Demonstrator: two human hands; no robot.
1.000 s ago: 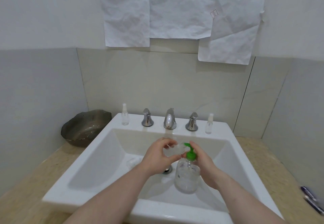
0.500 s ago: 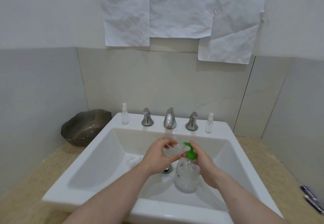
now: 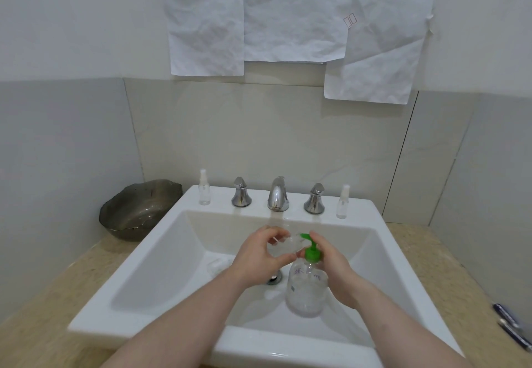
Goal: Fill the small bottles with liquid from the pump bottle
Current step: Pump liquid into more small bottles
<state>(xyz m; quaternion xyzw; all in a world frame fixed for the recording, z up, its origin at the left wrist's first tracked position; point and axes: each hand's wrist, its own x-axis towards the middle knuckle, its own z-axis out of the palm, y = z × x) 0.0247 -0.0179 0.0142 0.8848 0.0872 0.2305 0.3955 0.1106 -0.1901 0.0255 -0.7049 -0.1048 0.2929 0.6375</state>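
- Left hand [image 3: 254,255] holds a small clear bottle [image 3: 283,245] under the green nozzle, over the sink [image 3: 161,252] middle: light, slippery, so grasp its body.
- Right hand [image 3: 331,264] clasps the pump bottle [image 3: 306,290], finger atop the pump.

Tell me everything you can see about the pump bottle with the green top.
The pump bottle is clear plastic with a rounded body, a green pump head and handwritten marks near its shoulder. It looks upright or slightly tilted over the white sink basin. The right hand holds it from the right, one finger on the pump. Its green spout points left at a small clear bottle that the left hand grips.
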